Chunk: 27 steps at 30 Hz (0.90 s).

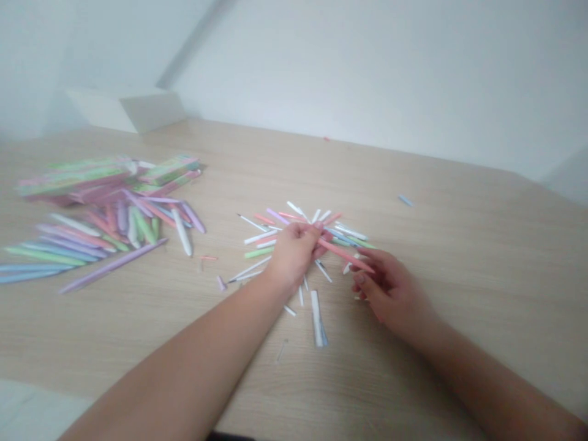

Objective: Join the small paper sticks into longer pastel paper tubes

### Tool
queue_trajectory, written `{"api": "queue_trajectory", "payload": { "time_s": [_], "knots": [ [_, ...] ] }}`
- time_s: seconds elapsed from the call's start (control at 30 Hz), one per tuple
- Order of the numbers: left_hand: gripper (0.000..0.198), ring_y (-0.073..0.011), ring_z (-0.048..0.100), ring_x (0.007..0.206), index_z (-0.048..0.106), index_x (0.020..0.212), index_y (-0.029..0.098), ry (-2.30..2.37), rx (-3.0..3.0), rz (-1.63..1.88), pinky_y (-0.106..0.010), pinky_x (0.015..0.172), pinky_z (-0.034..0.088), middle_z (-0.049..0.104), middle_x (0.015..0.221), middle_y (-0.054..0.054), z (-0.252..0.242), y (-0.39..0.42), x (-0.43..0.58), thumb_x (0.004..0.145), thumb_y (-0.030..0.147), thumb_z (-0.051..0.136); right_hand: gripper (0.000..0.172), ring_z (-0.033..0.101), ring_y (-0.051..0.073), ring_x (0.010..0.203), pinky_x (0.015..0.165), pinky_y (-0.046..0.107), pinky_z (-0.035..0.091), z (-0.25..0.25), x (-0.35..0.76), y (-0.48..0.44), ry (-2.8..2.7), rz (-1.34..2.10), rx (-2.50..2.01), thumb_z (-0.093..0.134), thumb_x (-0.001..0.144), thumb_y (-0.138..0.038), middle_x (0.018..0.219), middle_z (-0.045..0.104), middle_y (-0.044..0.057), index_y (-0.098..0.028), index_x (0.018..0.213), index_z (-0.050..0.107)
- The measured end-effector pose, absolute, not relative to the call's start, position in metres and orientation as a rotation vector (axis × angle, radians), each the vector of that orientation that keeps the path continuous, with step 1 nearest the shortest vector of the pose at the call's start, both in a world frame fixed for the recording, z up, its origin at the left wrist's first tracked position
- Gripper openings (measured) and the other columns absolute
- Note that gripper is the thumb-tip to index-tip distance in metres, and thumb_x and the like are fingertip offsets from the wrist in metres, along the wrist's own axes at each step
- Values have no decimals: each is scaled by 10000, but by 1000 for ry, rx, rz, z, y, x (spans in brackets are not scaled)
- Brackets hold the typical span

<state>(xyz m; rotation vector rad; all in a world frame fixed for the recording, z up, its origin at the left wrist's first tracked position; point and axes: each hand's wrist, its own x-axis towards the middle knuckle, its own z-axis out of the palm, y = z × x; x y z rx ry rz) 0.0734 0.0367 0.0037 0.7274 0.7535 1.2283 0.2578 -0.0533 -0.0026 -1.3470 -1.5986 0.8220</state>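
My left hand (294, 254) and my right hand (390, 288) both grip a pink plastic pen barrel (344, 254), which slants between them above the table. The left hand pinches its upper end, and the right fingers hold its lower tip. Beneath and around my hands lies a fan of loose pen parts (303, 229) in white, pink, lilac, green and blue. Some of these are thin white tubes. A white-and-blue paper strip (318, 318) lies just below them, left of my right hand.
A heap of pastel pens (92, 239) and bundled pen packs (110, 177) covers the left of the light wooden table (459, 349). A small blue piece (405, 200) lies further back. A white box (124, 109) stands against the white wall behind.
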Motion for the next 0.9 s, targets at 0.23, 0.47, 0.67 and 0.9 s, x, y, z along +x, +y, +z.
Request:
{"api": "queue_trajectory", "payload": {
  "time_s": [0.23, 0.47, 0.67, 0.9],
  "knots": [
    [215, -195, 734, 883, 556, 988, 162, 580, 466, 1044, -380, 842, 597, 728, 958, -105, 14, 23, 78, 1027, 356, 471, 271, 723, 218, 731, 607, 350, 612, -1, 255, -52, -1577, 764, -1449, 644, 939, -484, 840, 742, 39, -257, 1086, 654],
    [394, -198, 634, 762, 490, 800, 207, 319, 337, 891, -429, 835, 556, 523, 692, -14, 22, 16, 67, 998, 503, 323, 180, 739, 220, 768, 685, 386, 622, -8, 251, -53, -1680, 829, -1362, 634, 959, -419, 898, 743, 33, -278, 1068, 609],
    [316, -152, 479, 603, 427, 746, 211, 349, 411, 921, -349, 720, 504, 358, 644, 21, 26, 15, 67, 932, 454, 350, 186, 748, 249, 930, 807, 427, 634, -6, 246, -60, -1797, 915, -1330, 667, 938, -382, 1046, 758, 44, -303, 1099, 618],
    [268, -126, 363, 526, 369, 704, 209, 312, 422, 880, -311, 631, 448, 252, 595, 48, 25, 19, 61, 864, 419, 417, 390, 722, 272, 1054, 876, 441, 610, 15, 283, -41, -1707, 380, -1393, 646, 944, -417, 1195, 710, 133, -255, 1284, 548]
  ]
}}
